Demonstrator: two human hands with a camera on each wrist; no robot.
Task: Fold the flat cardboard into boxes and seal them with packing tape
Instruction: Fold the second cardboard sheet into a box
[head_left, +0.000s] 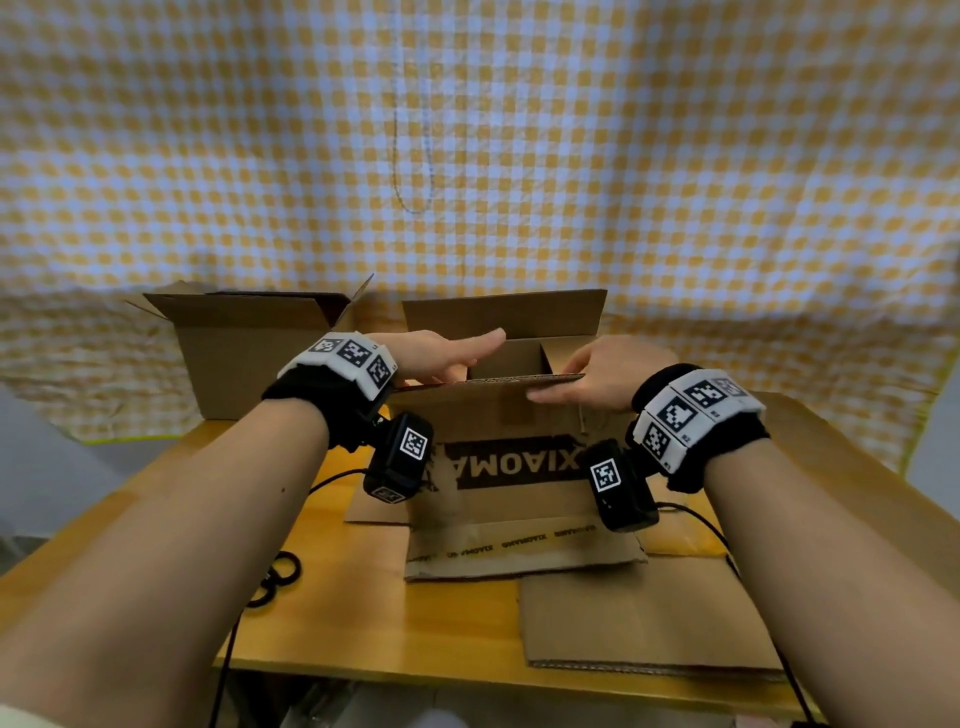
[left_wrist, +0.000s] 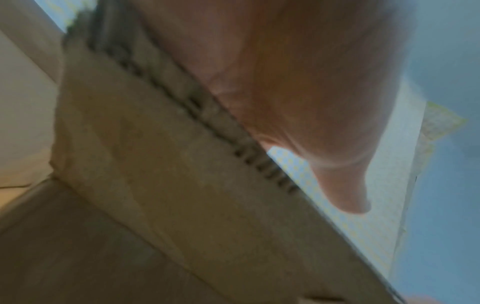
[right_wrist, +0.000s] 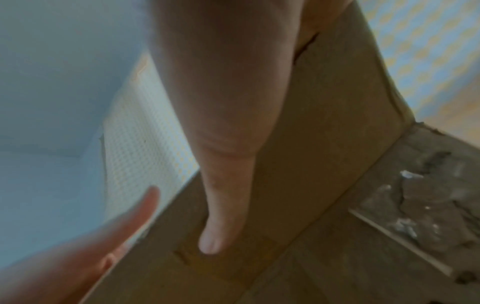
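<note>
1. Head view, at nine o'clock: a finished open box stands at the back of the table, well apart from the hands, flaps up. A black cable coils near the table's left edge.
2. At centre, the box being folded stands upright on the table with its top open and its printed side facing the person.
3. The left hand lies over the near flap's top edge at eleven o'clock of that box, fingers straight and relaxed, gripping nothing.
4. The right hand at one o'clock pinches the same flap edge, thumb on the outer face, fingers curled behind.
5. I judge the step to be closing the top flaps; the next move calls for pressing the short flaps in first, then this long one.
6. At five o'clock, flat cardboard waits. No tape is visible, which could hold up sealing.
</note>
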